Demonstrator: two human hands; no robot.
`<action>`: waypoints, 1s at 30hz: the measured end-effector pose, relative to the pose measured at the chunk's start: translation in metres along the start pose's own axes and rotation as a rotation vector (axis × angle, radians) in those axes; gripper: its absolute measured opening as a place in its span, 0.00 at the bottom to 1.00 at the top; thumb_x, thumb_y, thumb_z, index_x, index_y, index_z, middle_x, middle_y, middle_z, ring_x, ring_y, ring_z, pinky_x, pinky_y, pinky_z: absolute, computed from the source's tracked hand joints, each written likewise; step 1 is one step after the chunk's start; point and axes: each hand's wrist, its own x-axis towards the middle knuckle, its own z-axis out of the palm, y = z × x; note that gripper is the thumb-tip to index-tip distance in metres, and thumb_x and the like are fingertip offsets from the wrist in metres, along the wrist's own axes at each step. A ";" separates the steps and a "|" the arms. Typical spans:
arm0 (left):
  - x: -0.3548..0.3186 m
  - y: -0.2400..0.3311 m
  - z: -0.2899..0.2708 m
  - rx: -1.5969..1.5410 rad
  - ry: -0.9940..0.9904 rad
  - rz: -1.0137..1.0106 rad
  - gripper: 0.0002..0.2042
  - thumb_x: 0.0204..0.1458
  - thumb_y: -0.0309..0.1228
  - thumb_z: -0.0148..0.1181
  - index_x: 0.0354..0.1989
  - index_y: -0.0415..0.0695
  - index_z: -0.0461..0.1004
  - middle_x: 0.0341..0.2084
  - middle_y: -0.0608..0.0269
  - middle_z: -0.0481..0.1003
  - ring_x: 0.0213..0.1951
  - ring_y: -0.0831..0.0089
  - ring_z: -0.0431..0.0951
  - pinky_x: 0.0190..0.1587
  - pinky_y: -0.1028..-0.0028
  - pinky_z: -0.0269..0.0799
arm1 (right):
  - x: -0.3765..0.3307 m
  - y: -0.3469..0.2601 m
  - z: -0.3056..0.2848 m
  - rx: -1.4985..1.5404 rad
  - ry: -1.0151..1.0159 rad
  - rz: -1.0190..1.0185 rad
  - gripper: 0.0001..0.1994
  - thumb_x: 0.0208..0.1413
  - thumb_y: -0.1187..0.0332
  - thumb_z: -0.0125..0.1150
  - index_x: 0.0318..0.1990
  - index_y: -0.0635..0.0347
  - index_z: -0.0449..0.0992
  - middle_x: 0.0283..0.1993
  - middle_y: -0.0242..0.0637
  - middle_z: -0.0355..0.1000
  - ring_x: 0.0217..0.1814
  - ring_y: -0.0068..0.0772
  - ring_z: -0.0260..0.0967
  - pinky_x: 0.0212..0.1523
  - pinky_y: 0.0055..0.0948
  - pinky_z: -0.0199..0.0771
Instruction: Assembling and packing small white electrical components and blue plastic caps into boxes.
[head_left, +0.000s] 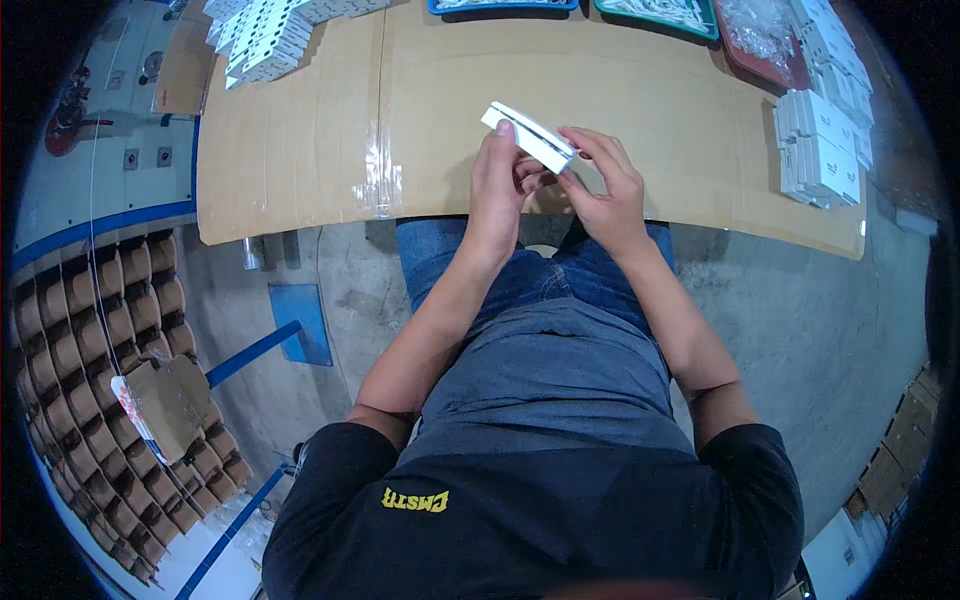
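A small, flat white box [540, 147] is held up over the near edge of the cardboard-covered table, tilted down to the right, with a dark line running along its side. My left hand [494, 195] grips its left part, the thumb pressed on the near face and the other fingers behind and below. At the box's right end, my right hand [612, 200] pinches the corner between thumb and index finger. What lies inside the box, if anything, is hidden.
White boxes [268, 40] stand grouped at the far left, with more white boxes [820, 150] stacked at the right. Along the far edge are a blue tray [500, 11], a green tray [712, 34] of white pieces and a red tray [745, 68] of clear plastic. Cardboard dividers [90, 380] lie lower left.
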 end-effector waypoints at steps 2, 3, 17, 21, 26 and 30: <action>-0.001 -0.003 0.001 0.187 0.025 0.120 0.25 0.66 0.48 0.54 0.61 0.40 0.64 0.49 0.56 0.73 0.49 0.69 0.78 0.51 0.71 0.76 | -0.003 0.005 0.003 -0.003 0.005 0.002 0.21 0.48 0.77 0.69 0.53 0.64 0.77 0.53 0.44 0.76 0.53 0.45 0.75 0.54 0.36 0.76; -0.004 -0.004 0.005 0.187 0.034 0.125 0.25 0.66 0.48 0.54 0.61 0.40 0.64 0.49 0.56 0.73 0.49 0.69 0.78 0.51 0.71 0.76 | -0.006 0.007 0.005 0.044 0.019 0.045 0.20 0.50 0.76 0.68 0.53 0.65 0.77 0.53 0.45 0.77 0.54 0.45 0.76 0.54 0.36 0.76; -0.026 -0.011 0.022 0.629 -0.137 0.796 0.47 0.41 0.42 0.78 0.65 0.31 0.57 0.53 0.49 0.68 0.55 0.61 0.75 0.60 0.64 0.71 | -0.012 -0.001 0.006 0.269 0.193 -0.063 0.33 0.60 0.49 0.63 0.59 0.74 0.71 0.60 0.61 0.71 0.63 0.53 0.72 0.61 0.44 0.75; -0.025 -0.012 0.022 0.629 -0.119 0.834 0.47 0.39 0.42 0.78 0.64 0.31 0.59 0.51 0.50 0.69 0.52 0.61 0.77 0.56 0.65 0.74 | -0.011 -0.007 0.002 0.351 0.150 -0.074 0.34 0.59 0.49 0.65 0.59 0.73 0.70 0.62 0.62 0.70 0.65 0.53 0.70 0.63 0.45 0.74; -0.025 -0.013 0.023 0.627 -0.118 0.812 0.47 0.38 0.41 0.78 0.64 0.31 0.59 0.50 0.50 0.69 0.51 0.60 0.77 0.56 0.65 0.75 | -0.011 -0.008 0.002 0.379 0.132 -0.039 0.32 0.60 0.51 0.65 0.59 0.73 0.70 0.61 0.60 0.70 0.64 0.52 0.71 0.63 0.44 0.74; -0.023 -0.013 0.022 0.648 -0.105 0.805 0.47 0.38 0.40 0.79 0.64 0.31 0.59 0.50 0.49 0.69 0.50 0.60 0.77 0.55 0.65 0.75 | -0.011 -0.005 0.003 0.443 0.123 -0.034 0.32 0.60 0.51 0.64 0.59 0.73 0.69 0.62 0.59 0.70 0.64 0.50 0.71 0.63 0.44 0.73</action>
